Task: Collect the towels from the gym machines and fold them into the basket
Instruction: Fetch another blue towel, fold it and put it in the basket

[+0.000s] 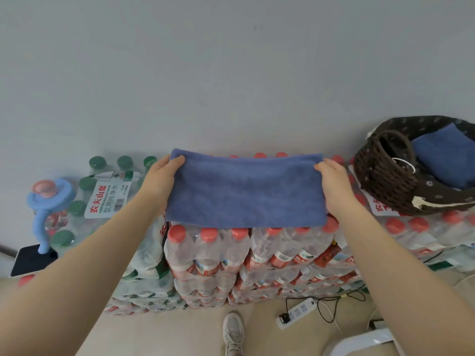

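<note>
Forearms outstretched. Towel [245,191]: blue, folded to a band, laid flat on bottle packs [231,255]; ends pinched by left hand [164,173] and right hand [334,178].

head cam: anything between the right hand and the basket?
In the head view, only red-capped water bottles lie between the right hand and the wicker basket; no towel or tool there.
</note>
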`<state>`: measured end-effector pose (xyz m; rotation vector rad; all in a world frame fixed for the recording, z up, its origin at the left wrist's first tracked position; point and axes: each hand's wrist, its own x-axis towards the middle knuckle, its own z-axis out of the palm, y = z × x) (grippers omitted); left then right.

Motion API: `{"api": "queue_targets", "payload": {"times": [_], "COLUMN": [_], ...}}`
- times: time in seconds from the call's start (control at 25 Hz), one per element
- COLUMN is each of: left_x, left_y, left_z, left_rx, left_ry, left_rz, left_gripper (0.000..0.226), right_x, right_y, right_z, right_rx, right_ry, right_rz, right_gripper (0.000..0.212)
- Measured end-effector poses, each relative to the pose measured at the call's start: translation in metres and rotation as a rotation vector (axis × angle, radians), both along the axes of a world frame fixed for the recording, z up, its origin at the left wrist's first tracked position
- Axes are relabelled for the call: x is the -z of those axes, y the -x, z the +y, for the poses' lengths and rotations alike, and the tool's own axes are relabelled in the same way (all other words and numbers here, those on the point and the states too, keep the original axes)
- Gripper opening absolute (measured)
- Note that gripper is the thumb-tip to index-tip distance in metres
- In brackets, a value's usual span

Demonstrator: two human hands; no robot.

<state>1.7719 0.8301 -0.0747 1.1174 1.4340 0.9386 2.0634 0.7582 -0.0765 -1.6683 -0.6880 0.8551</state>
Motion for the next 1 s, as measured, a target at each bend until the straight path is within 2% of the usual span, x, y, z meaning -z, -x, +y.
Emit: {"api": "queue_targets", "payload": {"times": [0.08, 0.12, 0.2, 0.36, 0.48, 0.72, 0.8, 0.88, 0.92, 1.0], "left_x": [0.015, 0.021, 0.023, 0.021, 0.022, 0.023, 0.024, 0.026, 0.031, 0.041], "left_y": [-0.004, -0.006, -0.009, -0.012, -0.017, -0.024, -0.027, -0.046, -0.057, -0.071], "left_z": [0.011, 0.015, 0.018, 0.025, 0.025, 0.022, 0.020, 0.017, 0.014, 0.007], "left_rx": [0.071, 0.080, 0.080, 0.088, 0.123, 0.146, 0.095, 0.249, 0.369, 0.628], "left_ry": [-0.035, -0.049, -0.075, -0.140, -0.194, -0.221, -0.493, -0.806, -0.899, -0.842], "left_rz": [0.356, 0.449, 0.488, 0.585, 0.750, 1.136, 1.204, 1.138, 1.073, 0.994], "left_gripper": [0.025, 0.024, 0.017, 0.029, 0.028, 0.028, 0.024, 0.032, 0.038, 0.058], "right_x": [0.015, 0.021, 0.026, 0.025, 0.027, 0.015, 0.007, 0.002, 0.005, 0.017], "right_y": [-0.008, -0.012, -0.017, -0.020, -0.017, -0.004, 0.010, 0.042, 0.061, 0.091], "right_z": [0.013, 0.018, 0.025, 0.034, 0.035, 0.025, 0.024, 0.028, 0.031, 0.035], "right_rx": [-0.127, -0.164, -0.177, -0.112, -0.110, -0.176, -0.182, -0.282, -0.411, -0.682], "right_ry": [0.162, 0.221, 0.284, 0.317, 0.377, 0.611, 0.476, 0.196, 0.100, 0.112], "right_rz": [-0.166, -0.262, -0.381, -0.439, -0.591, -0.988, -1.127, -1.136, -1.125, -1.148], "right_gripper": [0.027, 0.027, 0.023, 0.020, 0.018, 0.036, 0.037, 0.034, 0.036, 0.048]}}
